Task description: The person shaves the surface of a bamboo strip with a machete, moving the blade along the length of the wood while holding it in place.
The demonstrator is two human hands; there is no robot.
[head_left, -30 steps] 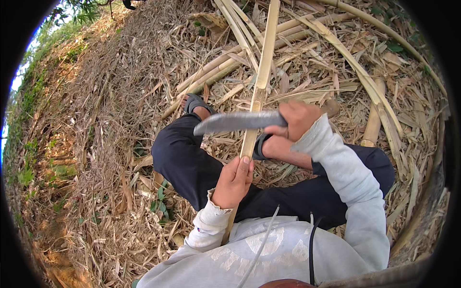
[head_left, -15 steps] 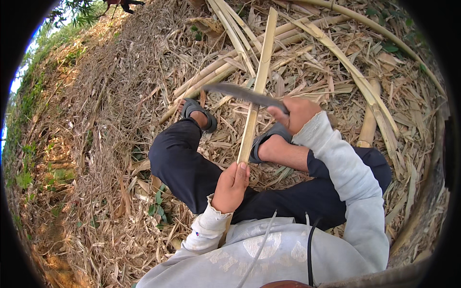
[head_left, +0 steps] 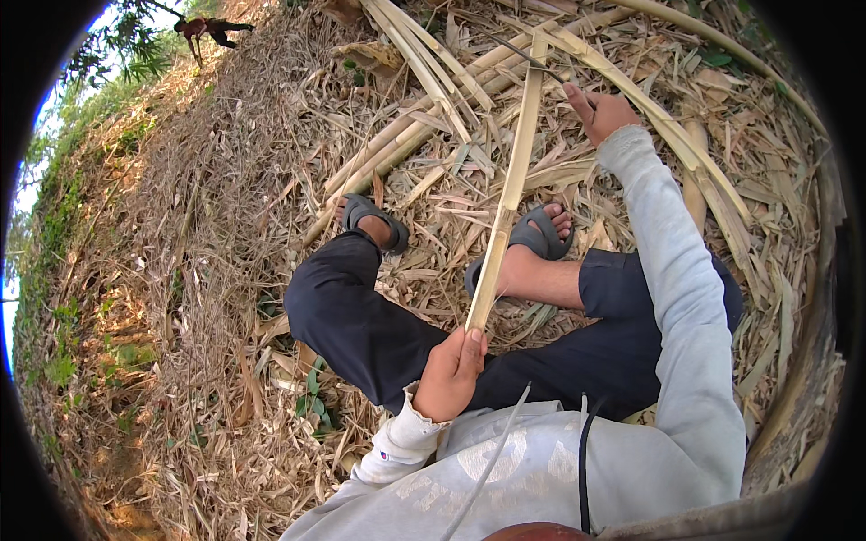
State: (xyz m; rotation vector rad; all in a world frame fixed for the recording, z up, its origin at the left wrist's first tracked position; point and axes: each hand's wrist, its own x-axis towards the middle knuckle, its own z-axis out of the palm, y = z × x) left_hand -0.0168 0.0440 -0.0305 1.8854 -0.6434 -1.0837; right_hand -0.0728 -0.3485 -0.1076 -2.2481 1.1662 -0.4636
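Observation:
A long split bamboo strip (head_left: 517,171) slants up and away from my lap, between my feet. My left hand (head_left: 451,374) is closed round its near end, thumb on top. Out ahead, my right hand (head_left: 606,115) grips a long knife (head_left: 534,62); the handle is mostly hidden in the fist. The blade, seen nearly edge-on as a thin dark line, crosses the strip near its far end. Whether it cuts into the bamboo, I cannot tell.
Bamboo poles (head_left: 397,144) and split strips (head_left: 419,63) lie beyond my feet, with more split bamboo (head_left: 667,135) at the right. Dry leaves and shavings (head_left: 225,207) cover the ground. My sandalled feet (head_left: 541,236) flank the strip. Far off at upper left is another person (head_left: 209,32).
My right hand has moved the knife away from me, from the strip's middle to near its far end. The strip's far end has swung slightly right; my left hand keeps its grip.

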